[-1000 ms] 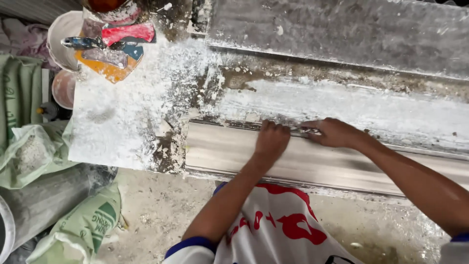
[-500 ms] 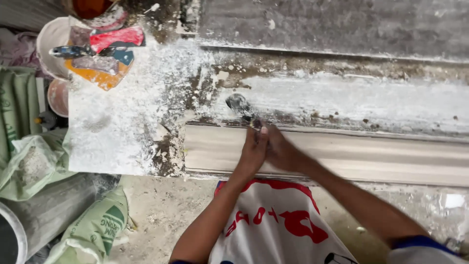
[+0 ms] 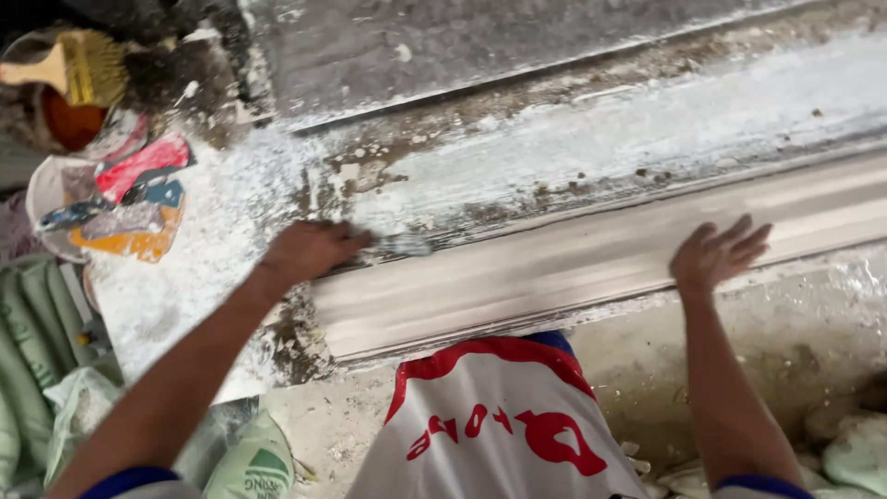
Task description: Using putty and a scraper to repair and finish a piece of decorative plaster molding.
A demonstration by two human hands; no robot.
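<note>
**Moulding along the near edge of the bench, tools at the far left**

A long moulding (image 3: 591, 268) lies lengthwise on the near side of the workbench (image 3: 517, 55), running from middle left out past the right edge. The left hand (image 3: 309, 249) sits at its left end, on the far edge, beside a small blurred scraper (image 3: 402, 245). The right hand (image 3: 716, 254) rests on the moulding well to the right. A brush (image 3: 65, 66) lies across a bowl (image 3: 55, 120) at the far left; scrapers (image 3: 129, 199) lie just nearer. Sacks (image 3: 46, 342) are piled at the near left, below the bench.

You have two hands out, one long moulding (image 3: 591, 268), one brush (image 3: 69, 66) and one bowl (image 3: 42, 199).
</note>
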